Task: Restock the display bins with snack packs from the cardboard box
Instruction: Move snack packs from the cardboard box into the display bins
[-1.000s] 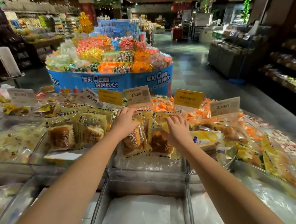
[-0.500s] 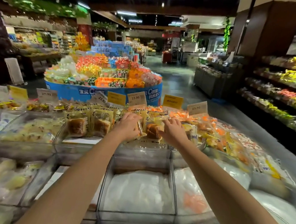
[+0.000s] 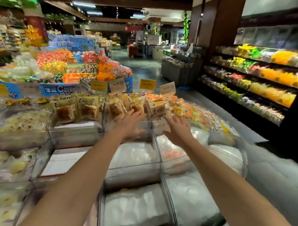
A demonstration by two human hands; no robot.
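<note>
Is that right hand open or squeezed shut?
Open. The right hand has its fingers spread out straight and holds nothing. Its fingertips are close to the snack packs; whether they touch cannot be told.

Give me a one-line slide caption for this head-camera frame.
Left hand and right hand, both open, extend over clear display bins toward snack packs below price tags.

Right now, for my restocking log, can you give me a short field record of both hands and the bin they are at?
left hand: open, fingers straight, reaching to the snack packs; contact unclear
right hand: open, fingers spread, holds nothing
bin: clear plastic, packs at its far end
neighbouring packs: two in the bin to the left
price tag: reads 23.90
cardboard box: not in view
</note>
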